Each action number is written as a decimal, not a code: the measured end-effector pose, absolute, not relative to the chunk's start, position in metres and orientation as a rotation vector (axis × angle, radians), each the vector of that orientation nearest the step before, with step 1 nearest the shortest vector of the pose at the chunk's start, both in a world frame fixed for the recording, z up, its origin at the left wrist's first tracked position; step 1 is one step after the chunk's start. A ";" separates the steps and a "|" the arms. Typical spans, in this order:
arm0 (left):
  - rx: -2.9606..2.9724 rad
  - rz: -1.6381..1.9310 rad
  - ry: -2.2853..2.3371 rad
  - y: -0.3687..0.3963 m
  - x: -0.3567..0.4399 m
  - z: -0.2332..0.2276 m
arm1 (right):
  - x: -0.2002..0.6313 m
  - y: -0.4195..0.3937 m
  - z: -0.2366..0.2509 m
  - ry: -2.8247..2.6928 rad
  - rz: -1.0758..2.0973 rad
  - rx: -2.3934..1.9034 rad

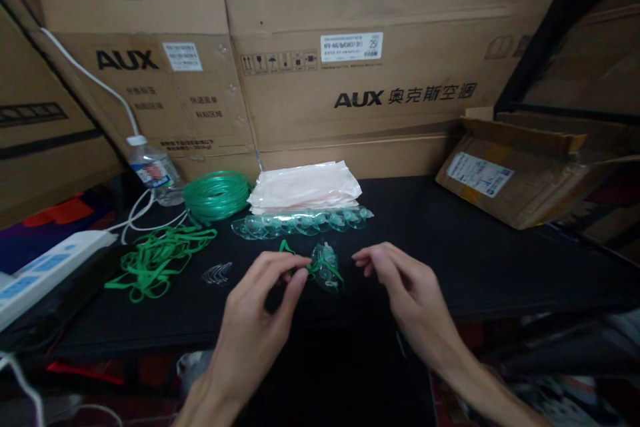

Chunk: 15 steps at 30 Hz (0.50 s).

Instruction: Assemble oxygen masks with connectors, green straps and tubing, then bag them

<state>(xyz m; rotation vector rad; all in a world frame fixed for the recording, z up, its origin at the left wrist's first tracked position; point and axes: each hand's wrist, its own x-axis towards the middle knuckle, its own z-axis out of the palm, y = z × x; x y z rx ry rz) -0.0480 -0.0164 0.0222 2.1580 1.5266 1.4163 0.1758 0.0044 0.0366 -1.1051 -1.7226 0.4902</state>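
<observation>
My left hand (267,293) pinches a green elastic strap (300,263) that runs to a clear plastic mask (327,268) lying on the black table (450,247). Just right of the mask, my right hand (395,277) hovers with its fingers curled and apart, holding nothing. Behind the mask lies a row of several clear masks (300,222), in front of a stack of white plastic bags (305,188).
A pile of green straps (155,257) and a coil of green tubing (216,195) lie at the left. A water bottle (153,170), a white power strip (45,267) and small clear clips (217,273) are there too. Cardboard boxes (360,80) wall the back.
</observation>
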 end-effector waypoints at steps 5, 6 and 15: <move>2.102 1.143 1.507 0.019 -0.045 0.003 | 0.152 0.030 0.022 -1.882 0.573 -1.333; 2.111 1.118 1.474 0.021 -0.045 -0.001 | 0.149 0.032 0.018 -1.912 0.582 -1.336; 2.159 1.062 1.344 0.016 -0.039 -0.003 | 0.150 0.029 -0.006 -1.890 0.592 -1.028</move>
